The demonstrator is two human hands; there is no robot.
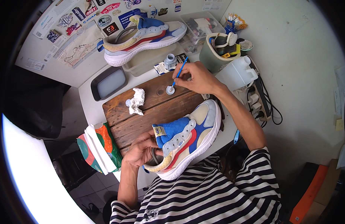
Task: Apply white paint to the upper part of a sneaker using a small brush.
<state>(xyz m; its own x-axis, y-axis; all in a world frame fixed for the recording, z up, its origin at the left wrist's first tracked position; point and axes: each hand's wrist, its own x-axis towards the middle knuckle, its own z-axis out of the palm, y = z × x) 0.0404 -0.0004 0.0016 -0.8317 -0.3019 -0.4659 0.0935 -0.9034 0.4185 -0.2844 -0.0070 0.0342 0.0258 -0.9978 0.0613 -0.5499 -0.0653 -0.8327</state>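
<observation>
My L hand [139,151] grips the sneaker [182,150] at its collar, a decent hold: prob. light, soft upper, stiffer sole; R hand [197,77] pinches blue-handled paintbrush [184,64].

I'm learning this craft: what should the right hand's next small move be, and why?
Probably lift the blue brush toward the nearer shoe: the right hand holds the brush tip at the white disc, while the left hand grips that shoe.

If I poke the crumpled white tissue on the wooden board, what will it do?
The tissue looks thin and creased, so it would probably squash softly. It's likely very light and might slide, since nothing seems to lie on top. Its lumpy shape probably won't roll far.
</observation>
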